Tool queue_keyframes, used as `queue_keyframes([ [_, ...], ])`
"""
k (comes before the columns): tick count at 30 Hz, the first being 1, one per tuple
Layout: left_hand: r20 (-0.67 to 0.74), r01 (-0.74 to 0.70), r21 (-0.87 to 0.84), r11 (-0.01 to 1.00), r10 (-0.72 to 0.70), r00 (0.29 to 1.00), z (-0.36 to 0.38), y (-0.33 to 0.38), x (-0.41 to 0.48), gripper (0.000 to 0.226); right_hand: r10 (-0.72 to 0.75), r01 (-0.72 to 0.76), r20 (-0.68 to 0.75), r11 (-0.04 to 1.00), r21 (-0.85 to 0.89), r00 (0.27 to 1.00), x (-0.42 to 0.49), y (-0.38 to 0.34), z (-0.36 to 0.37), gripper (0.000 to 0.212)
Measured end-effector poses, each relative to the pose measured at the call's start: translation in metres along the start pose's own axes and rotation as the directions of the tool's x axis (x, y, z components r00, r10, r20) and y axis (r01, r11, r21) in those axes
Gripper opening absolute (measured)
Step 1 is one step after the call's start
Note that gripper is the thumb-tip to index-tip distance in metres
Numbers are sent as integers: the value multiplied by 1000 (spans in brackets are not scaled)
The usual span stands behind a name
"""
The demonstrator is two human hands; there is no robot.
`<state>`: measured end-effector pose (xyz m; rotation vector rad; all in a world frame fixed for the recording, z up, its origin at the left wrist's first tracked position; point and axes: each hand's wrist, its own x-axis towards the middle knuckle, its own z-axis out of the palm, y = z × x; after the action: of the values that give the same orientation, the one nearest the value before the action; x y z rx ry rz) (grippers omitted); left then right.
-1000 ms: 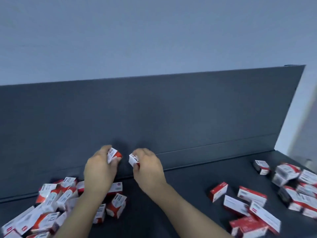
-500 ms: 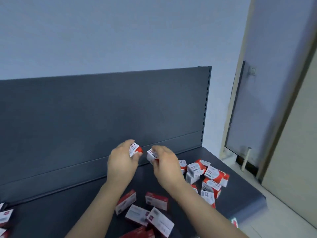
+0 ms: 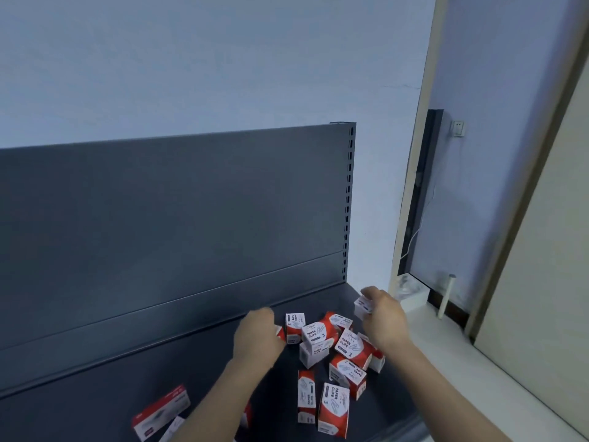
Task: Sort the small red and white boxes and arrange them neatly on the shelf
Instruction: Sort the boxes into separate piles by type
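My right hand (image 3: 384,317) holds a small white and red box (image 3: 362,307) above the right end of the dark shelf (image 3: 165,371). My left hand (image 3: 258,334) is curled round another small box (image 3: 280,333), mostly hidden behind the fingers. Between and below the hands lies a loose pile of red and white paper clip boxes (image 3: 331,349), some upright, some tipped. Two boxes (image 3: 322,400) stand upright near the front edge.
The shelf's dark back panel (image 3: 175,218) rises behind the hands. A longer flat red and white box (image 3: 161,409) lies at the lower left. Beyond the shelf's right end are a pale floor, a white post (image 3: 446,295) and a door frame (image 3: 411,186).
The view has swung right along the shelf. Both hands, each still holding a box, moved apart and right, over the pile at the shelf's right end.
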<state>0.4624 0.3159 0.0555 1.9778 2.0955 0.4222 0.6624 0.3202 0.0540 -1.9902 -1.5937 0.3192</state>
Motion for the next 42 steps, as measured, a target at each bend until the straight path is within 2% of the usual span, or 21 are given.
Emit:
queue_keyframes([
  [4,52,-8,40,999,6,999,16,5,1,17,101,-104,78,994,26,992,8,16,9,40],
  [10,96,-43,42,998,39,995,27,14,-2,23,152,-155,157,988,7,976,13,23,15,35],
  [16,172,-52,13,999,49,984,25,15,-5,29,130,-127,237,992,-27,963,16,20,15,27],
  [20,166,-33,-14,999,35,985,9,16,-13,29,110,-91,221,991,-96,969,7,16,10,31],
  [22,86,-68,1,998,68,994,-1,12,-17,34,-3,16,107,993,-120,994,4,9,7,38],
  [24,-36,-111,52,992,113,993,-14,4,-20,44,-166,165,-9,983,-80,986,1,-12,4,40],
  [27,-241,-129,135,982,159,958,-36,-18,-26,61,-348,342,-111,937,-71,931,-7,-64,3,52],
  [29,-361,-108,186,977,170,917,-54,-37,-32,63,-485,485,-168,873,-48,858,-19,-101,11,65],
  [35,-522,46,314,948,132,843,-103,-109,-56,57,-697,706,-146,708,20,702,-73,-190,52,68],
  [37,-528,79,325,942,112,842,-114,-134,-68,57,-721,727,-102,685,42,685,-90,-213,66,61],
  [42,-512,135,294,946,36,858,-135,-211,-91,54,-765,763,-32,637,107,643,-140,-276,112,59],
])
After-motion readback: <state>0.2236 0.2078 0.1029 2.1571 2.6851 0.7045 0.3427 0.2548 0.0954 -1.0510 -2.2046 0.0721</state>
